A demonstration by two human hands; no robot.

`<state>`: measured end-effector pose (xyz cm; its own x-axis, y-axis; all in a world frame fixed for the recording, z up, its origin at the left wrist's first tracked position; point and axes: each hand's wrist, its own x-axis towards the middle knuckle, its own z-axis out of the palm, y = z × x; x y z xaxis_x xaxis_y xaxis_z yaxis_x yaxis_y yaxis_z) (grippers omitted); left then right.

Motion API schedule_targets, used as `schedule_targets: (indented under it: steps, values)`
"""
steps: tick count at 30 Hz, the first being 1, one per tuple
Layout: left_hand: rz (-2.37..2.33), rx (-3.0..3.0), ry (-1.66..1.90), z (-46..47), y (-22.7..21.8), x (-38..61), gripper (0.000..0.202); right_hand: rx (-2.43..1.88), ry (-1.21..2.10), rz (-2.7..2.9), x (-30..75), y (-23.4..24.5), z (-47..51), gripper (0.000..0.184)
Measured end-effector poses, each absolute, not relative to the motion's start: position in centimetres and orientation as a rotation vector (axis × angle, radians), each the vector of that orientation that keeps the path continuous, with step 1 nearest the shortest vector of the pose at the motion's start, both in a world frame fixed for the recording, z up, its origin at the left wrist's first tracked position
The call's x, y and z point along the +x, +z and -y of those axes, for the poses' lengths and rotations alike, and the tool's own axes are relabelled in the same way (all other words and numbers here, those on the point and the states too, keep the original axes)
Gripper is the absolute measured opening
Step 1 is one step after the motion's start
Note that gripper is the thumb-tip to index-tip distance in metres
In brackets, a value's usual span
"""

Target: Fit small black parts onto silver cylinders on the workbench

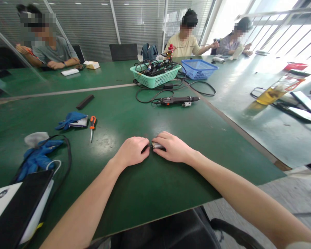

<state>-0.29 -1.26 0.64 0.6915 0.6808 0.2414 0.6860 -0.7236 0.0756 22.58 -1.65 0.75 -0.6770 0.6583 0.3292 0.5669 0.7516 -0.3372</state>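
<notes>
Both my hands rest on the green table [150, 186] near its front edge, knuckles up and fingers curled. My left hand [132, 151] and my right hand [172, 147] meet around a small silver metal cylinder [157, 146] with a dark end. Each hand pinches one end of it. Most of the part is hidden under my fingers.
An orange-handled screwdriver [92, 127] and blue gloves [71, 120] lie to the left. A black electric screwdriver [178, 100] with its cable lies further back, before a teal basket [155, 74] and a blue basket [199, 68]. Three people sit at the far side.
</notes>
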Motion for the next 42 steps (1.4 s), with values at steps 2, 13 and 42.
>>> schedule_targets:
  steps: [2,13,42]
  values:
    - [1.162,-2.872,-0.404,1.25,0.66,-0.26,0.013,-0.935,0.285,2.508,22.58,0.7,1.64,0.027]
    - [1.128,-2.891,-0.415,1.24,0.58,-0.42,0.012,-0.962,0.287,2.51,22.66,0.67,1.61,0.027]
    - [1.098,-2.938,-0.432,1.14,0.56,-0.44,0.02,-0.931,0.321,2.499,22.73,0.7,1.54,0.028]
